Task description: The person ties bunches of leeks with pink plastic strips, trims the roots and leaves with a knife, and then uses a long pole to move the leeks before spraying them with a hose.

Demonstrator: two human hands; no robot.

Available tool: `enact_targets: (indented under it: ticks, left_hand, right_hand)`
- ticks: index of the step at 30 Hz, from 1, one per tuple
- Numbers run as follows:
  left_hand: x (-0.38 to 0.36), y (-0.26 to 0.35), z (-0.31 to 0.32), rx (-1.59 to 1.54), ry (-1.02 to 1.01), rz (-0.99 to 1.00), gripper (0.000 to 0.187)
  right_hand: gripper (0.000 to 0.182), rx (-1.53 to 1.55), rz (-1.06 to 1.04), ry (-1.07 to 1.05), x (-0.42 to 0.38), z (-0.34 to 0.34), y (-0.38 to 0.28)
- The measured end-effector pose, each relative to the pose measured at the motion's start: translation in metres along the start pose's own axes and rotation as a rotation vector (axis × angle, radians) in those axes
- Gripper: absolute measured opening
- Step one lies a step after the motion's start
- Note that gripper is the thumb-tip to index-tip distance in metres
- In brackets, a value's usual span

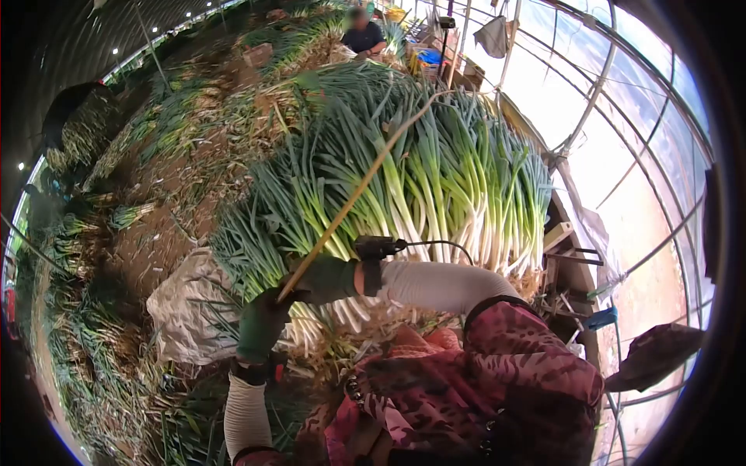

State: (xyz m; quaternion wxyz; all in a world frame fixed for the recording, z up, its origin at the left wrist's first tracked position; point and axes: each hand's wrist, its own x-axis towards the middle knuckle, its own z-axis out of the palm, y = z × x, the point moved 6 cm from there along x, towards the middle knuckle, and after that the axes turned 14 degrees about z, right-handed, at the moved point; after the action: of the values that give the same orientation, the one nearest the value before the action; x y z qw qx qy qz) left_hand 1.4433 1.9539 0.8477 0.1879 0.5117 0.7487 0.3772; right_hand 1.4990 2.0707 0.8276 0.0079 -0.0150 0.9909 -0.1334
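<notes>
My left hand (260,328), in a green glove with dark fingertips, is closed at the lower end of a long tan strip (364,185). Right beside it, my right hand (329,279), also gloved in green, has its fingers bent toward the same end; what they hold is hidden. The strip slants up and right across a large pile of green onions (435,167), whose white stems and roots point toward me. Both hands are over the pile's near left end.
A crumpled pale sack (186,307) lies left of the hands. More onions (93,311) cover the ground at left. A person (363,35) sits beyond the pile. Wooden pieces and bars (561,241) stand at right, near the plastic greenhouse wall (622,140).
</notes>
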Motion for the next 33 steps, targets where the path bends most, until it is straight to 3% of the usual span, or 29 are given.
enact_targets:
  ticks: [7, 8, 9, 10, 11, 14, 16, 18, 20, 22, 23, 24, 25, 27, 29, 30, 31, 33]
  left_hand:
    - [-0.035, -0.063, 0.018, 0.177, 0.15, 0.027, 0.019]
    - [-0.038, -0.063, 0.019, 0.167, 0.15, -0.021, 0.018]
    - [-0.043, -0.065, 0.022, 0.16, 0.147, -0.067, 0.017]
    - [-0.052, -0.063, 0.026, 0.664, 0.041, 0.414, 0.018]
    - [-0.075, -0.123, 0.022, 0.033, 0.231, -0.168, 0.021]
    - [-0.136, -0.163, -0.012, 0.362, 0.417, -0.237, 0.019]
    - [-0.214, -0.247, -0.035, 0.694, 0.601, -0.449, 0.018]
    - [-0.25, -0.259, -0.066, 0.597, 0.675, -0.357, 0.02]
    - [-0.293, -0.304, -0.102, 0.225, 0.971, -0.396, 0.024]
    - [-0.297, -0.302, -0.116, 0.091, 1.127, -0.409, 0.028]
    - [-0.272, -0.257, -0.131, 0.154, 1.14, -0.41, 0.031]
    - [-0.245, -0.215, -0.143, 0.215, 1.15, -0.411, 0.033]
    - [-0.218, -0.184, -0.148, -0.09, 1.349, -0.238, 0.035]
    - [-0.172, -0.147, -0.148, -0.728, 1.671, 0.153, 0.041]
    - [-0.136, -0.202, -0.156, -0.727, 1.41, 0.249, 0.044]
    - [-0.119, -0.219, -0.158, -0.723, 1.273, 0.293, 0.046]
    - [-0.069, -0.13, -0.122, -0.669, 1.157, 0.392, 0.045]
    - [-0.012, -0.05, -0.072, -0.682, 0.95, 0.216, 0.041]
  right_hand:
    - [0.041, 1.261, 0.262, -0.166, 0.007, 0.024, -0.006]
    - [0.035, 1.909, 0.287, -0.108, 0.011, 0.025, 0.003]
    - [0.033, 1.985, 0.196, -0.09, 0.01, 0.007, 0.005]
    - [0.03, 2.058, 0.103, -0.071, 0.006, -0.019, 0.014]
    - [0.029, 2.134, 0.01, -0.05, 0.002, -0.042, 0.026]
    - [0.03, 2.283, -0.016, 0.43, -0.015, -0.076, 0.1]
    - [0.033, 2.314, 0.063, 0.621, -0.04, -0.092, 0.147]
    - [0.036, 2.307, 0.181, 0.703, -0.067, -0.093, 0.184]
    - [0.036, 2.343, 0.261, 0.778, -0.089, -0.073, 0.231]
    - [0.031, 2.445, 0.319, 0.898, -0.109, -0.043, 0.277]
    - [0.028, 1.765, 0.505, 0.817, -0.118, -0.006, 0.326]
    - [0.025, 0.873, 0.623, 0.498, -0.121, -0.016, 0.293]
    - [0.023, -0.026, 0.546, 0.39, -0.127, -0.024, 0.255]
    - [0.025, -0.097, 0.665, -0.064, -0.135, 0.048, 0.279]
    - [0.029, -0.267, 0.726, 0.017, -0.144, 0.041, 0.266]
    - [0.028, 0.018, 0.764, 0.142, -0.137, 0.004, 0.238]
    - [0.028, 0.304, 0.793, 0.266, -0.128, -0.026, 0.217]
    - [0.025, 1.3, 0.597, 0.266, -0.104, -0.034, 0.191]
